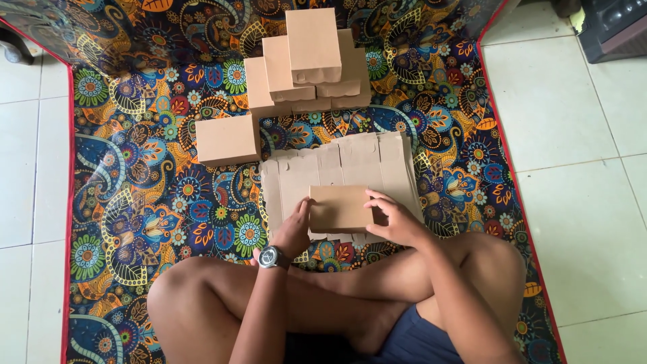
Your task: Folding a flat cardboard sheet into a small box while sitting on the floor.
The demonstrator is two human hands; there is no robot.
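Tiled floor, patterned mat (135,202) | left hand (294,229) and right hand (397,219) gripping box (340,207) over flat blanks (350,165) | risk: uneven squeeze may crease it; finished stack (310,61) looks prone to tipping

Seated cross-legged, knees wide, both forearms reaching forward and down between them. Left hand (294,229) palm down, fingers curled forward and closed on something, thumb side toward centre, wrist straight and bearing a round dark wristwatch (272,257). Right hand (394,219) just across from it, fingers bent and spread, fingertips (373,199) pressed down and inward, wrist cocked slightly outward. Hands level, near each other, not touching. Bare arms, elbows tucked close above thighs.
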